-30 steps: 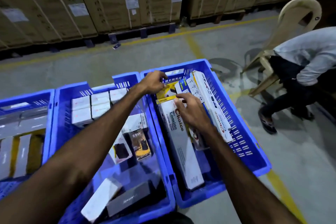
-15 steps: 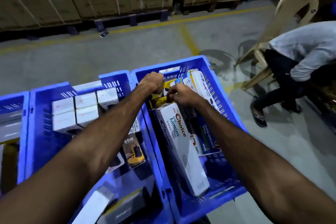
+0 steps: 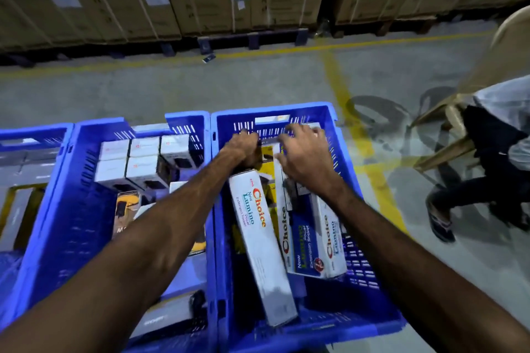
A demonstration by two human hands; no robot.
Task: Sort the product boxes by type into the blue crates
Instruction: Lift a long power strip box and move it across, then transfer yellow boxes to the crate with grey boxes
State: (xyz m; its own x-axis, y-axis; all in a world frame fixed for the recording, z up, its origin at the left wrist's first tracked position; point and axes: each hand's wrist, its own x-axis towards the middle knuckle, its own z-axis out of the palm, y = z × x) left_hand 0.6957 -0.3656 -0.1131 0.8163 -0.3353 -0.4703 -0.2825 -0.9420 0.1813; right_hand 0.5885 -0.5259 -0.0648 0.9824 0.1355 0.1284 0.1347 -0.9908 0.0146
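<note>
Three blue slatted plastic crates stand side by side on the grey concrete floor. The right-hand blue crate point(image 3: 332, 120) holds only long white cardboard extension-socket boxes printed "Choice Lumino", so that type looks gathered. The middle blue crate point(image 3: 86, 180) has small white square boxes point(image 3: 137, 160) packed in neat rows at its far end, but nearer the camera lie a yellow-and-black charger box point(image 3: 126, 209) and other loose packs, apparently not yet arranged. The left-hand blue crate point(image 3: 34, 135) is only partly in view, and its contents are too blurred to name. I judge the sorting well advanced but unfinished, with tidying inside the crates left.

The nearest long white box point(image 3: 262, 246) lies slanted in the right crate, its long axis running from the far left corner toward the near side, far end raised under the left hand point(image 3: 243, 149). Two more long white boxes point(image 3: 318, 238) lie beside it, roughly parallel.

The left hand's fingers are curled at the far end of the slanted box, apparently gripping it. The right hand point(image 3: 304, 160) hovers over the other boxes, fingers spread and holding nothing that I can see.
</note>
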